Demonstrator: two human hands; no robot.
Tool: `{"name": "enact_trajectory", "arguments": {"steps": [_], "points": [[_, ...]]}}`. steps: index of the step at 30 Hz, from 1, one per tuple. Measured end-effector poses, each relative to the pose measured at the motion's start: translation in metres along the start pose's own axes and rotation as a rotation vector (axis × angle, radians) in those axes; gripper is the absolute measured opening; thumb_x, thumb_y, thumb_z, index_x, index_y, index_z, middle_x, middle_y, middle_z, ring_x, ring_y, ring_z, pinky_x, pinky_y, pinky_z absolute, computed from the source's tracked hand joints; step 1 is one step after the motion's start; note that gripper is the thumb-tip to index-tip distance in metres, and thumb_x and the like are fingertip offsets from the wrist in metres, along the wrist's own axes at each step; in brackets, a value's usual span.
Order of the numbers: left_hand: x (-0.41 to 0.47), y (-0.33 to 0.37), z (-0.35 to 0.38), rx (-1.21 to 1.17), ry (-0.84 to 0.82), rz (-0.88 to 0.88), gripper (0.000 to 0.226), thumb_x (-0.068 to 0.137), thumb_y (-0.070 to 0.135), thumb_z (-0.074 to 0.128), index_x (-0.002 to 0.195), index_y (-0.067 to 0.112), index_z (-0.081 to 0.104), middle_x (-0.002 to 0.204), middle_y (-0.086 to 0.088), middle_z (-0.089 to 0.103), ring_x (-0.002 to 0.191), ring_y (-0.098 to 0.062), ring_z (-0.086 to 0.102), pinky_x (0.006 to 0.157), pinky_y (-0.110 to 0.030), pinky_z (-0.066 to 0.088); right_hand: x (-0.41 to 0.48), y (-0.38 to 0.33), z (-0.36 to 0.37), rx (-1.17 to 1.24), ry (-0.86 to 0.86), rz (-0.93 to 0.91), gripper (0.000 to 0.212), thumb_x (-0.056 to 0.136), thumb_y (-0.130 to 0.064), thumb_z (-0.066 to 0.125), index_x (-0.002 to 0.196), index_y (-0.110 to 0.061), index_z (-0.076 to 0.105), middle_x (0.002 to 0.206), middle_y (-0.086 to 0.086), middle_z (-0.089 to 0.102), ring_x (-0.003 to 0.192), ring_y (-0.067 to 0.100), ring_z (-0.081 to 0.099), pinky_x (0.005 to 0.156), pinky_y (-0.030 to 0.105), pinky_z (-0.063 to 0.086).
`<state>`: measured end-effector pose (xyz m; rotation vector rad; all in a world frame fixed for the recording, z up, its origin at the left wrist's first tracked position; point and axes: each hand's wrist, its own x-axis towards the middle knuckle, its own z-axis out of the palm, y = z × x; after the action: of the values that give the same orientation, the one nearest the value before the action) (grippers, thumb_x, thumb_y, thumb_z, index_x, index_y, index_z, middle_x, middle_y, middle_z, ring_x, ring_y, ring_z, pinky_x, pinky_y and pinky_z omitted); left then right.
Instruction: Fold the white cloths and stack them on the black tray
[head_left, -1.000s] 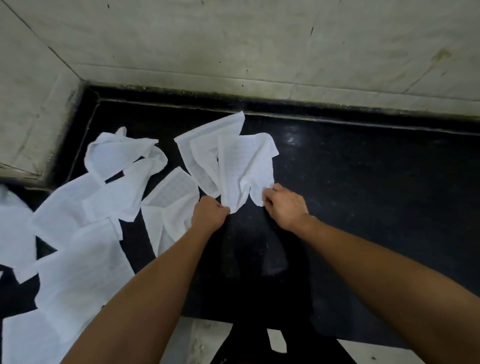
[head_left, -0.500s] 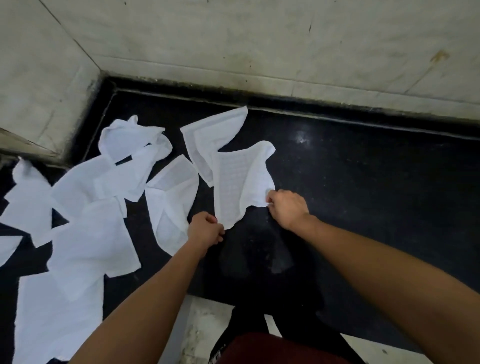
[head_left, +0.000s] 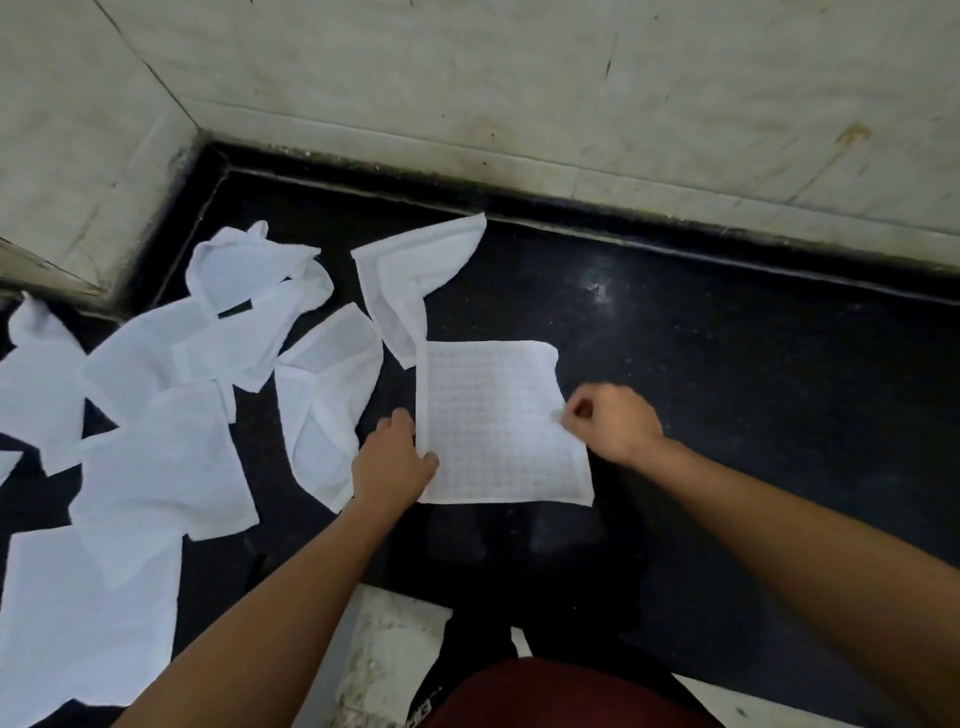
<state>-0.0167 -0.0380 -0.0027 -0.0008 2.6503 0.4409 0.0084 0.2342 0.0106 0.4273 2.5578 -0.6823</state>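
A white waffle-textured cloth (head_left: 498, 421) lies nearly flat on the black surface (head_left: 727, 364) in the middle of the view. My left hand (head_left: 392, 467) holds its left edge, thumb on top of the fabric. My right hand (head_left: 610, 423) pinches the right edge, where the cloth curls up a little. Several more white cloths lie crumpled to the left, among them one folded over (head_left: 415, 275) just beyond the flat cloth and one (head_left: 327, 395) beside my left hand. No separate tray shows apart from the black surface itself.
Pale tiled walls (head_left: 519, 93) close in the black surface at the back and left, meeting in a corner. Loose cloths (head_left: 156, 457) cover the left side. A light tiled ledge (head_left: 384, 654) and dark clothing show at the bottom.
The crumpled cloth between my hands has been pulled open and now lies spread almost flat. My hands moved apart to its left and right edges.
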Motion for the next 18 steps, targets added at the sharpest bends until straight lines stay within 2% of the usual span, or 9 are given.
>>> {"name": "enact_trajectory", "arguments": {"steps": [1, 3, 5, 7, 10, 12, 14, 16, 18], "points": [[0.004, 0.004, -0.001, 0.052, 0.06, 0.088, 0.032, 0.082, 0.027, 0.064, 0.105, 0.013, 0.048, 0.104, -0.005, 0.051, 0.095, -0.022, 0.052, 0.067, -0.033, 0.045, 0.012, -0.001, -0.004, 0.03, 0.086, 0.009, 0.02, 0.085, -0.037, 0.061, 0.102, -0.028, 0.067, 0.097, -0.005, 0.069, 0.092, 0.021, 0.064, 0.074, 0.031, 0.049], [0.014, 0.012, 0.0, 0.183, 0.045, 0.233, 0.037, 0.087, 0.025, 0.06, 0.12, 0.013, 0.049, 0.123, -0.007, 0.045, 0.113, -0.023, 0.044, 0.08, -0.034, 0.048, 0.037, -0.005, -0.011, 0.045, 0.149, 0.01, 0.034, 0.087, -0.032, 0.061, 0.12, -0.025, 0.06, 0.113, 0.002, 0.065, 0.1, 0.025, 0.062, 0.083, 0.036, 0.051], [0.023, 0.02, 0.004, 0.277, -0.056, 0.317, 0.05, 0.089, 0.029, 0.06, 0.134, 0.015, 0.043, 0.146, -0.011, 0.03, 0.131, -0.027, 0.031, 0.097, -0.036, 0.044, 0.06, -0.014, -0.015, 0.008, 0.063, 0.01, 0.052, 0.087, -0.036, 0.062, 0.135, -0.026, 0.048, 0.127, 0.007, 0.053, 0.109, 0.029, 0.058, 0.09, 0.04, 0.05], [0.028, 0.025, 0.007, 0.329, -0.147, 0.355, 0.066, 0.089, 0.037, 0.061, 0.145, 0.018, 0.03, 0.158, -0.013, 0.009, 0.144, -0.029, 0.012, 0.112, -0.04, 0.03, 0.076, -0.023, -0.017, -0.069, -0.068, -0.001, 0.058, 0.084, -0.038, 0.066, 0.138, -0.03, 0.046, 0.131, 0.009, 0.045, 0.116, 0.03, 0.052, 0.093, 0.042, 0.048], [0.033, 0.025, 0.01, 0.343, -0.234, 0.344, 0.086, 0.086, 0.047, 0.063, 0.152, 0.019, 0.014, 0.16, -0.01, -0.007, 0.148, -0.028, -0.004, 0.117, -0.043, 0.018, 0.087, -0.027, -0.019, -0.152, -0.15, -0.031, 0.027, 0.079, -0.034, 0.071, 0.105, -0.027, 0.065, 0.116, 0.003, 0.053, 0.106, 0.025, 0.054, 0.078, 0.033, 0.045], [0.033, 0.023, 0.012, 0.334, -0.239, 0.353, 0.091, 0.084, 0.049, 0.065, 0.152, 0.019, 0.012, 0.16, -0.009, -0.009, 0.148, -0.027, -0.006, 0.118, -0.043, 0.017, 0.091, -0.02, -0.024, -0.032, -0.143, 0.007, 0.014, 0.077, -0.031, 0.074, 0.081, -0.024, 0.063, 0.09, -0.001, 0.063, 0.087, 0.02, 0.059, 0.066, 0.027, 0.041], [0.033, 0.02, 0.014, 0.324, -0.229, 0.367, 0.093, 0.083, 0.05, 0.066, 0.152, 0.018, 0.011, 0.16, -0.009, -0.01, 0.148, -0.026, -0.007, 0.118, -0.043, 0.016, 0.097, -0.013, -0.031, 0.23, -0.076, 0.101, 0.018, 0.076, -0.024, 0.077, 0.072, -0.018, 0.061, 0.071, -0.001, 0.06, 0.069, 0.017, 0.057, 0.057, 0.026, 0.041], [0.033, 0.018, 0.015, 0.32, -0.222, 0.368, 0.094, 0.083, 0.05, 0.065, 0.152, 0.018, 0.011, 0.16, -0.009, -0.011, 0.148, -0.026, -0.008, 0.118, -0.043, 0.016, 0.102, -0.008, -0.035, 0.454, 0.001, 0.207, 0.019, 0.077, -0.015, 0.078, 0.072, -0.013, 0.059, 0.067, 0.004, 0.061, 0.061, 0.015, 0.058, 0.054, 0.025, 0.046], [0.033, 0.015, 0.016, 0.315, -0.22, 0.369, 0.094, 0.083, 0.051, 0.065, 0.152, 0.019, 0.01, 0.16, -0.009, -0.011, 0.148, -0.025, -0.008, 0.118, -0.043, 0.017, 0.105, -0.004, -0.031, 0.47, 0.042, 0.265, 0.017, 0.078, -0.011, 0.076, 0.072, -0.014, 0.06, 0.071, 0.006, 0.068, 0.061, 0.014, 0.064, 0.059, 0.026, 0.052]]}}
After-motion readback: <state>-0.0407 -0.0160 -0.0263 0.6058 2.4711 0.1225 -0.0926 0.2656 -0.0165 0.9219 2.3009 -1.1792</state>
